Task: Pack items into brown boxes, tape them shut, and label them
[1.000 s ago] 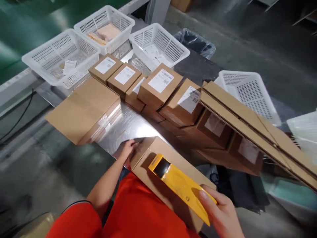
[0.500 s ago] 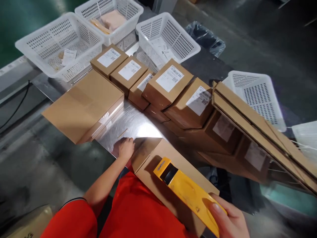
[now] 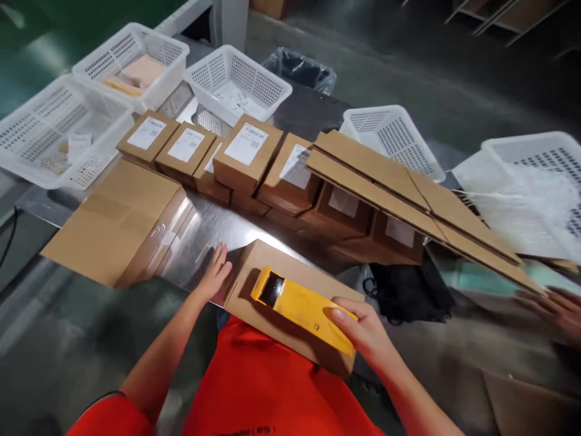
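The step in hand seems to be holding a long, flat yellow tool with a dark window near its end (image 3: pixel 308 313) over a plain brown cardboard box (image 3: pixel 242 293). The right hand (image 3: pixel 365 324) is closed around the tool's back end, thumb on top. The tool is smooth and looks like hard plastic; whether it touches the box cannot be told. The left hand (image 3: pixel 213 275) is open, fingers a little apart, by the box's left end; whether it touches is unclear. The box has flat sides and straight edges, and lies by the near edge of the shiny, scratched metal tabletop (image 3: pixel 215 221). The next move seems to call for a firm grip and a steady box. Farther from that edge is a row of brown cardboard boxes with white paper labels (image 3: pixel 236 172). Near the far edge, a white plastic basket full of small holes (image 3: pixel 263 82) has sloping sides.
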The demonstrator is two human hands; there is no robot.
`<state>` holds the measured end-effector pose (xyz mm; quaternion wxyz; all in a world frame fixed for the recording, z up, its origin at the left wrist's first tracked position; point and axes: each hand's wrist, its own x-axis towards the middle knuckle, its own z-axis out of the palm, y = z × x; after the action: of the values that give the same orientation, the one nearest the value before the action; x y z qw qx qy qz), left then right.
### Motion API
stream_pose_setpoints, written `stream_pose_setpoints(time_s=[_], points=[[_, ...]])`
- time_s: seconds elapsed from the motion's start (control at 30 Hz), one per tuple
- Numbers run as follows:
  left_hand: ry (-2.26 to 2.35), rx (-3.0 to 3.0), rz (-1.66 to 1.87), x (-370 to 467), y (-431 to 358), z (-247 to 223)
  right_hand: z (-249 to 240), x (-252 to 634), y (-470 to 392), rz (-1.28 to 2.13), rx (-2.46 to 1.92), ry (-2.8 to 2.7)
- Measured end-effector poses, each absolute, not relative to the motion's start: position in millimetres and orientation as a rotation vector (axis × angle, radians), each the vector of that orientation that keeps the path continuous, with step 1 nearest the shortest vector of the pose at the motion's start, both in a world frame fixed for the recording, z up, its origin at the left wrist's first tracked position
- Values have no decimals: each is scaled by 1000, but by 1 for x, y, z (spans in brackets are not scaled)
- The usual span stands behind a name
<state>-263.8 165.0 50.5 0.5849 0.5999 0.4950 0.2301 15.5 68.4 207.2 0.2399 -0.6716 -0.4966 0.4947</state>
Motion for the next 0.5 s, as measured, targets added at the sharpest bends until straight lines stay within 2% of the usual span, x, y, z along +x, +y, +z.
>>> stream_pose_setpoints(time_s=[0.07,0.2,0.33,0.5], points=[[1017,1606,483,-267,176,86,214,10,74,1421,-1808,-1379],[938,2097,56,-253,194,134,226,16,75,1487,-1784,-1412],[1063,2178,-178,-244,199,143,228,80,32,1487,-1846,-1334],[1147,2257,-321,-246,196,151,200,183,-54,1421,-1912,-1147]])
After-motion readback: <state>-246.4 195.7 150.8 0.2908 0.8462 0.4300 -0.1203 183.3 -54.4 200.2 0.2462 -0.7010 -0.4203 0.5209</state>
